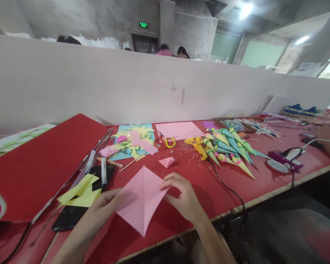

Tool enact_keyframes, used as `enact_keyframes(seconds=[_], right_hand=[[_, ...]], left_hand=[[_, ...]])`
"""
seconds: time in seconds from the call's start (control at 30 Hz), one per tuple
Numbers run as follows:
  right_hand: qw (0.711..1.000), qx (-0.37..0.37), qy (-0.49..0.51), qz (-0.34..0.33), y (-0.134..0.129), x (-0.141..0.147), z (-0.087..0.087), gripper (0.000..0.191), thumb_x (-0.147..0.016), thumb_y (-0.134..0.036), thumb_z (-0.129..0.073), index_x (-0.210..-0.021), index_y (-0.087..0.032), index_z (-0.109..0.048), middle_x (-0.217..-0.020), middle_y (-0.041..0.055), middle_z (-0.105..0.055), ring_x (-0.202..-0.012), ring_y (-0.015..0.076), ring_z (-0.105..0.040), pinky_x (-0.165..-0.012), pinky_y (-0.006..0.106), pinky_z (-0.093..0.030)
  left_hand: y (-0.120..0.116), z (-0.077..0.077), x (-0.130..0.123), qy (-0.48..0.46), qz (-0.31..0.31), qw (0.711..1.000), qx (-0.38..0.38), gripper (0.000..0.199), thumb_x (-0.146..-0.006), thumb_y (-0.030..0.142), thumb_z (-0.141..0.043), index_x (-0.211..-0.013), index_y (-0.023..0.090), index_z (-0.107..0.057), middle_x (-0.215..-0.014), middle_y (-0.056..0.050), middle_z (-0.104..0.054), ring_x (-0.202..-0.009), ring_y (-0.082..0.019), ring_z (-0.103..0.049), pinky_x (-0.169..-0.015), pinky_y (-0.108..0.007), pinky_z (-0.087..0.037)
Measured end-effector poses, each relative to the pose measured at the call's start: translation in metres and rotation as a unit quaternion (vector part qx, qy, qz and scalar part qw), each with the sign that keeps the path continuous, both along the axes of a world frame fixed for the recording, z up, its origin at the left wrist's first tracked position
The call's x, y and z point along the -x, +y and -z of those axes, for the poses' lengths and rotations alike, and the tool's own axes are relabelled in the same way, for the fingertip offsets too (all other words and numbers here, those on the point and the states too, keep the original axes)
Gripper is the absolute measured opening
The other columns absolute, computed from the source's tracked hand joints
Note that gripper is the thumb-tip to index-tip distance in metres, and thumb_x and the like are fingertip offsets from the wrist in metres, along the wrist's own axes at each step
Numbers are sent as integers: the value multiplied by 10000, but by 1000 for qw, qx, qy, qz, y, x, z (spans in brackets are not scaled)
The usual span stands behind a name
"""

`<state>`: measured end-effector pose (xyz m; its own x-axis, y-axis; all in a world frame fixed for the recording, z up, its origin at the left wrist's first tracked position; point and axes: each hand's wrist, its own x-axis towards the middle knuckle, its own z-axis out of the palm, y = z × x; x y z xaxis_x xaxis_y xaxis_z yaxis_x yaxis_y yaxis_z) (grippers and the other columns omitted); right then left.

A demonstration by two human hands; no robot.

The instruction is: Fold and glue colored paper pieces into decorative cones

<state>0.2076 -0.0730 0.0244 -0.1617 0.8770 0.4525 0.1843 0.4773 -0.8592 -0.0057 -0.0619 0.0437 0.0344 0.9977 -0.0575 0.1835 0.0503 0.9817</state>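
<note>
A square of pink paper with a crease down its middle is held corner-up above the red table. My left hand pinches its left corner. The right corner is between the thumb and fingers of my right hand. Just beyond the sheet lies a small folded pink paper piece. Yellow paper strips rest near my left wrist, partly over a black phone-like object.
Behind the sheet are a pile of paper scraps, scissors, and a yellow glue gun with a trailing cord. Several paper cones lie to the right. A white partition closes off the back; another person's arm shows far right.
</note>
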Motion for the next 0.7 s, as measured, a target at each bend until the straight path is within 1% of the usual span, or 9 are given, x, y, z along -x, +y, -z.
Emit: enact_keyframes(seconds=[0.03,0.1,0.17,0.23,0.37,0.47,0.57,0.63,0.7], right_hand=[[1000,4,9,15,1,1,0,65,-731,-165,-553,-723,-192,-611,-766,17,-564,-752,145,-537,-705,252,-430],[998,17,33,59,2,5,1,115,-755,-233,-552,-656,-177,-566,-686,5,-538,-692,137,-516,-653,235,-414],[992,47,70,90,2,8,4,157,-763,-276,-542,-646,-172,-532,-644,-6,-514,-658,130,-502,-625,225,-403],[984,92,119,95,3,11,7,174,-762,-312,-531,-661,-170,-518,-615,-17,-502,-613,123,-498,-587,217,-400],[961,158,215,79,4,17,10,183,-745,-348,-531,-704,-170,-518,-601,-19,-525,-558,117,-517,-549,215,-411],[960,162,223,54,2,19,9,173,-742,-333,-536,-695,-168,-519,-599,-17,-534,-552,112,-524,-549,213,-416],[967,154,204,22,1,19,9,159,-746,-312,-538,-684,-167,-517,-600,-21,-532,-560,109,-530,-559,212,-418],[967,157,201,12,0,19,9,153,-748,-302,-541,-684,-166,-515,-593,-27,-528,-555,105,-530,-558,208,-418],[961,159,227,18,1,20,11,136,-740,-297,-561,-754,-167,-526,-637,-25,-552,-550,97,-535,-559,206,-424]], left_hand=[[2,2,2,-7,34,999,-1,367,-592,533,-625,-644,175,-690,-479,-41,-604,-466,-182,-528,-468,-274,-446],[6,7,5,-32,113,993,-12,531,-622,644,-526,-785,170,-700,-489,-51,-594,-470,-184,-521,-499,-295,-452],[8,13,6,-54,148,987,-43,674,-616,710,-468,-959,163,-663,-524,-55,-596,-487,-183,-521,-526,-307,-452],[9,18,3,-57,134,987,-71,719,-618,692,-496,-1108,172,-581,-546,-39,-595,-510,-176,-526,-549,-300,-452],[6,20,-16,-79,26,987,-141,693,-631,541,-615,-1223,217,-457,-555,24,-566,-518,-138,-521,-563,-249,-457],[2,15,-32,-68,-35,990,-121,580,-627,453,-658,-1137,209,-529,-622,14,-605,-597,-140,-556,-628,-236,-471],[-1,11,-42,-44,-55,996,-55,391,-586,444,-683,-846,154,-646,-669,-32,-658,-692,-186,-598,-668,-257,-481],[-2,10,-45,-37,-69,996,-33,331,-571,443,-688,-705,144,-642,-673,-47,-674,-712,-207,-611,-673,-270,-484],[-3,10,-47,-36,-85,995,-34,302,-568,432,-686,-642,145,-629,-659,-45,-680,-712,-214,-619,-674,-275,-487]])
